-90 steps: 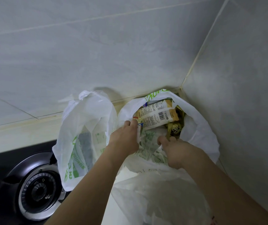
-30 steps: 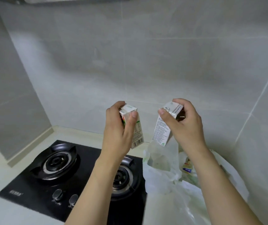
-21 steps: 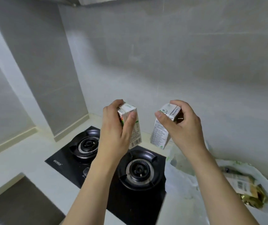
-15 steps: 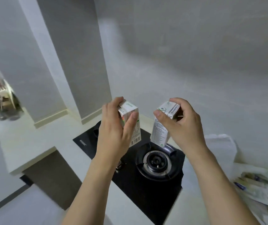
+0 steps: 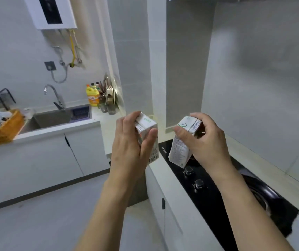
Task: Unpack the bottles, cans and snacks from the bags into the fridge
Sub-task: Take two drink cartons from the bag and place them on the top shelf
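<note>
Holding a small white carton [image 5: 147,136] upright, the left hand [image 5: 130,147] wraps round its left side, with the thumb pressed on the front face and the fingers curled behind – the barcode strip at the carton's lower right edge sticks out below the thumb. The right hand [image 5: 205,140] grips a second white carton [image 5: 182,142], which leans with its top to the right; the thumb lies across the front near the top, and the fingers curl over the top right corner, so the printed side panel hangs free below and to the left of the palm. Both cartons are held up in the air at about the same height, apart from each other, over the near edge of a white counter [image 5: 163,182].

To the right of that counter edge sits a black stove top [image 5: 223,196] with two knobs [image 5: 198,183] and one burner [image 5: 264,198] partly hidden behind the right forearm. Far left, along the other counter, there is a steel sink [image 5: 52,118] with a curved tap [image 5: 53,96], an orange basket [image 5: 5,127] holding blurred items, and a yellow bottle [image 5: 92,96] beside a rack of utensils – too blurred to make out. A white water heater [image 5: 51,12] hangs on the wall above the sink
</note>
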